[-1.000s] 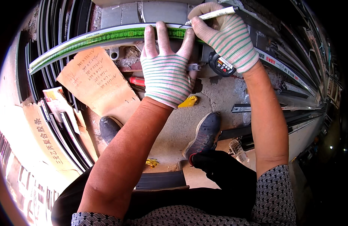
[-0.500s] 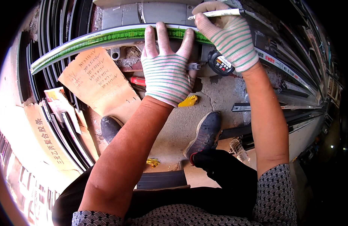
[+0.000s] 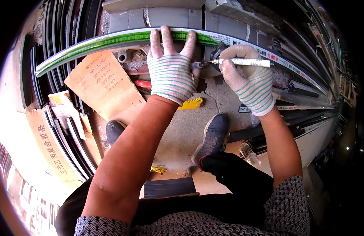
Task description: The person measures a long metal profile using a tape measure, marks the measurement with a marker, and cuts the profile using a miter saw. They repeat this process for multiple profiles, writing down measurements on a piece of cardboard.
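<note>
My left hand (image 3: 170,74), in a striped knit glove, lies with its fingers spread over the green tape measure blade (image 3: 127,38). The fingertips press the blade against a long pale strip (image 3: 264,51) that runs across the far side. Farther right, my gloved right hand (image 3: 249,84) pinches a slim white pen (image 3: 253,62), whose thin tip points left. The dark tape measure case (image 3: 218,51) shows only in part behind the right fingers. Under the left hand a red handle (image 3: 143,83) pokes out, with a yellow plastic piece (image 3: 191,104) beside it.
Cardboard with handwriting (image 3: 105,84) lies left of my left hand. Dark long strips (image 3: 58,43) are stacked at far left, and more profiles (image 3: 308,78) fan out at right. Grey metal blocks (image 3: 170,17) stand at the back. My shoes (image 3: 211,137) are on the floor below.
My right hand has come down toward me from beyond the strip, carrying the pen, and now covers much of the tape case. The left hand stays on the blade.
</note>
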Available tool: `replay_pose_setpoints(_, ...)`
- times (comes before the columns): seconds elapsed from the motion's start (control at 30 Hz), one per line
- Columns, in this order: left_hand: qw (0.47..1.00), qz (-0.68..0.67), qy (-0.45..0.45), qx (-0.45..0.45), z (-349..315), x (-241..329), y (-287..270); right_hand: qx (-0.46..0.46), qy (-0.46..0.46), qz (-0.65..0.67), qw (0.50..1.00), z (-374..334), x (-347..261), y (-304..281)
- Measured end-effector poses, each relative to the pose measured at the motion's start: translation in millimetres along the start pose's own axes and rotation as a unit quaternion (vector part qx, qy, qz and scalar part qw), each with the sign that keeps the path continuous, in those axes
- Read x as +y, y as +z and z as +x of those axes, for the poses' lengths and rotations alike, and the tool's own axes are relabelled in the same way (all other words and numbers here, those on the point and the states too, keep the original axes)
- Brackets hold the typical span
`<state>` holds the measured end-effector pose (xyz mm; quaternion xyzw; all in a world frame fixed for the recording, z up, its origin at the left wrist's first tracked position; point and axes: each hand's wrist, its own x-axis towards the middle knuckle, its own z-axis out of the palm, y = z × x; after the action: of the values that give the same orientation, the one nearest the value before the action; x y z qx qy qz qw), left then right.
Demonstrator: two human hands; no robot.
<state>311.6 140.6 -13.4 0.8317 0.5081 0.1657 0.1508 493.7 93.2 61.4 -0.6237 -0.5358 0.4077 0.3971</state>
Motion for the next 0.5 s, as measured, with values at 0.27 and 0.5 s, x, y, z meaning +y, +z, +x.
replay_pose_setpoints(0.27,1.000,0.010,0.004,-0.002,1,0,-1,0.001,-0.006,-0.063,0.998,-3,-2,11)
replay_pose_setpoints(0.5,1.000,0.016,-0.005,-0.016,-1,0,-3,0.004,0.096,-0.027,0.995,-10,9,33)
